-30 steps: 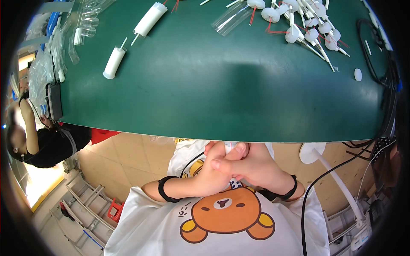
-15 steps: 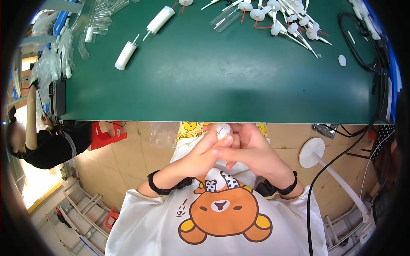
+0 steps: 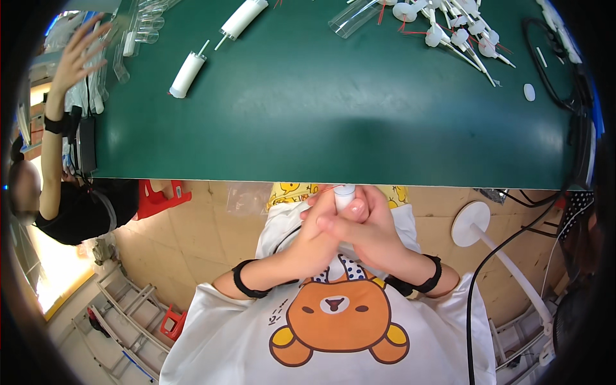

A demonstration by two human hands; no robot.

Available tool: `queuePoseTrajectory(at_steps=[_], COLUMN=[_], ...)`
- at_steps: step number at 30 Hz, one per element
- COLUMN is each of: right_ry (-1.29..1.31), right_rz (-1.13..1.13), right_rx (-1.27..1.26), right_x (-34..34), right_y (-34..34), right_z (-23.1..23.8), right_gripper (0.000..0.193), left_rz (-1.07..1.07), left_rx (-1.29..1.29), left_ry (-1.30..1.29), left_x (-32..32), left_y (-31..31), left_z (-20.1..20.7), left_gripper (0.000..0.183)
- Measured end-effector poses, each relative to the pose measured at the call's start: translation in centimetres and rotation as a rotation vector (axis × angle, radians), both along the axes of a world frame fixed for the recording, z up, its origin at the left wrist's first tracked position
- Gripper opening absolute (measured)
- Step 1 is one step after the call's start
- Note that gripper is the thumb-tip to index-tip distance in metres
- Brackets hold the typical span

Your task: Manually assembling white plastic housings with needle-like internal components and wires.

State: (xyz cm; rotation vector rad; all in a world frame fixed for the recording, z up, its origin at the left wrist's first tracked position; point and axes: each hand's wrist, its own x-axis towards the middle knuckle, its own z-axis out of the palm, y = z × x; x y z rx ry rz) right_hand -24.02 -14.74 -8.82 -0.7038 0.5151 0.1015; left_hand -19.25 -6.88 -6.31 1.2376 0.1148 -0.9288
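Just below the table's front edge, in front of my lap, both my hands are closed together around a white cylinder point(image 3: 344, 201). It stands nearly upright, with its round capped end on top and a thin red wire at that end. My left hand point(image 3: 317, 232) wraps it from the left. From the right, my right hand point(image 3: 373, 232) closes over it, its thumb lying across the left hand. The cylinder's lower part is hidden by my fingers. Two similar white cylinders with thin tubes, one nearer point(image 3: 187, 76) and one farther point(image 3: 243, 19), lie at the table's far left.
On the green table point(image 3: 308, 141), a pile of white discs with stems and red wires point(image 3: 459, 32) lies far right, beside a clear tube point(image 3: 351, 20). More clear tubes point(image 3: 146, 25) lie far left. A co-worker's raised hand point(image 3: 78, 54) is at the left edge. A black cable point(image 3: 475, 289) hangs right.
The cylinder in my hands has tipped so that more of its side shows, and my fingers have closed tighter about it. The co-worker's arm has risen at the left. The view has shifted slightly.
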Motion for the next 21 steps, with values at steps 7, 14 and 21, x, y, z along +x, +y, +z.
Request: queuePoseTrajectory(at_steps=[7,14,21], right_ry=[0.024,0.112,-0.076], right_rz=[0.168,0.076,0.017], right_rx=[-0.082,-0.071,-0.227], right_x=[1.1,1.0,-0.1], right_y=[-3.3,-1.3,0.1], right_z=[1.1,2.2,2.0], right_gripper=[0.037,0.043,0.052], left_rz=[0.094,-0.121,-0.282], left_rx=[-0.075,-0.222,-0.294], left_ry=[-0.132,0.113,0.171], left_x=[-1.8,1.0,2.9], left_y=[-1.4,0.9,2.5], left_z=[-1.2,-1.1,-0.5], left_gripper=[0.019,0.018,0.026])
